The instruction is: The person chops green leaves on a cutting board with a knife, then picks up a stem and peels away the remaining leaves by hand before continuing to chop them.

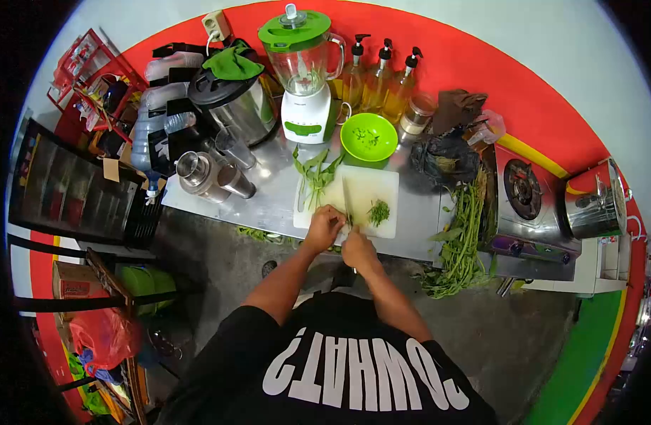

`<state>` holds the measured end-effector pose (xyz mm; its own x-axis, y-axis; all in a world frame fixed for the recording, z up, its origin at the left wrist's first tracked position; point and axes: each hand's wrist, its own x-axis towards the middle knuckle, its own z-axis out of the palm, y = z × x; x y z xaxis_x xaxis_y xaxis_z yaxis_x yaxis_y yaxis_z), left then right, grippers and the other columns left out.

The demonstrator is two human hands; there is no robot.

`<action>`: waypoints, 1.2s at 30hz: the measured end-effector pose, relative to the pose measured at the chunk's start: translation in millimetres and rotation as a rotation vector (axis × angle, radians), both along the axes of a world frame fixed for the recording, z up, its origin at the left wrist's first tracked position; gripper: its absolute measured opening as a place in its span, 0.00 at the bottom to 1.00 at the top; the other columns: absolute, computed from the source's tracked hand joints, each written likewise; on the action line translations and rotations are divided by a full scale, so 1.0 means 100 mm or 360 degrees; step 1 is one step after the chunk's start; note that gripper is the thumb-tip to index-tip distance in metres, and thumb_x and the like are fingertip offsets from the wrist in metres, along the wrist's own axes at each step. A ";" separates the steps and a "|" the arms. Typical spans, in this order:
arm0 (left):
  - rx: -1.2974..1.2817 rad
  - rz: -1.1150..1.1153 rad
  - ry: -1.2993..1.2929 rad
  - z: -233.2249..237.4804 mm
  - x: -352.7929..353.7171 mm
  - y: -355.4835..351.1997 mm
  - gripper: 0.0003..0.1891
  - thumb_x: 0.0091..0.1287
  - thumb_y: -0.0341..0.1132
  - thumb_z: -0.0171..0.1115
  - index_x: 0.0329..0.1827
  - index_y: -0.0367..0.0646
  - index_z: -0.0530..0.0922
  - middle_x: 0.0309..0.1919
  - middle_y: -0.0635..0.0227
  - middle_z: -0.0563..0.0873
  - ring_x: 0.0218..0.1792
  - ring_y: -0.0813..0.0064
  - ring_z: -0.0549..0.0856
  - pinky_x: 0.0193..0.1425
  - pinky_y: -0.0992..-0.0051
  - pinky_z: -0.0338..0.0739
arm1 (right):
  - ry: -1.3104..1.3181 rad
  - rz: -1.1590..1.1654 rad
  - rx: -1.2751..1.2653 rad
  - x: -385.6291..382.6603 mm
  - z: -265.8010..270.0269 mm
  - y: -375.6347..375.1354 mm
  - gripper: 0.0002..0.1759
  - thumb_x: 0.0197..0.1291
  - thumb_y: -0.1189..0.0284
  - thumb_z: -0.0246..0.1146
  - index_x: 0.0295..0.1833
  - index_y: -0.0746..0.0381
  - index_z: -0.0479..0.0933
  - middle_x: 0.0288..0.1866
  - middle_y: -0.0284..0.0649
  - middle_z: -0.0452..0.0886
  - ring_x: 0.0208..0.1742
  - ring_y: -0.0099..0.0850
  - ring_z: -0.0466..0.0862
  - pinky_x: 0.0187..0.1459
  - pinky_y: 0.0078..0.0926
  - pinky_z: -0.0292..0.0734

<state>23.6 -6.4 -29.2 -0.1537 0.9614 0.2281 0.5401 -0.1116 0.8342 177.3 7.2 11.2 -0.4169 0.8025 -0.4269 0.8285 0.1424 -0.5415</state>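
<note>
A white cutting board (382, 185) lies on the steel counter in front of me. My right hand (358, 249) is wrapped round the handle of a knife (346, 195), whose blade points away from me over the board. Just left of the blade, my left hand (326, 227) has its fingers bent together on green stems. Leafy greens (317, 176) spread over the board's left part, beyond my left hand. A small pile of chopped greens (378, 212) sits right of the knife. Behind the board, a bright green bowl (368, 137) holds some cut green pieces.
A blender (304, 106), oil bottles (376, 83), a jar (417, 115) and a large steel pot (244, 106) stand behind. Metal shakers (198, 172) are at left. At right are a black bag (446, 157), long green vegetables (461, 248) and a gas stove (527, 195).
</note>
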 end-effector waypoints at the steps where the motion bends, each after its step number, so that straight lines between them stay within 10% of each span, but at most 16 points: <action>1: -0.0031 0.0029 -0.0011 0.01 0.00 0.00 0.03 0.60 0.24 0.70 0.35 0.39 0.85 0.37 0.59 0.86 0.46 0.57 0.83 0.55 0.61 0.76 | 0.0006 0.0021 -0.0013 0.01 0.04 0.00 0.28 0.68 0.68 0.60 0.64 0.78 0.64 0.49 0.70 0.83 0.50 0.64 0.85 0.54 0.56 0.80; 36: 0.0033 -0.0023 0.0050 0.06 -0.02 -0.06 0.04 0.61 0.23 0.69 0.37 0.38 0.86 0.36 0.59 0.84 0.44 0.56 0.83 0.51 0.62 0.77 | 0.0081 -0.0001 0.0050 -0.03 0.03 -0.06 0.27 0.68 0.67 0.60 0.63 0.77 0.64 0.50 0.70 0.82 0.51 0.65 0.84 0.55 0.58 0.80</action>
<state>21.7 -12.2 -23.3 -0.1324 0.9586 0.2523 0.5640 -0.1365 0.8144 174.4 1.3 14.1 -0.4371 0.8152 -0.3800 0.8002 0.1596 -0.5781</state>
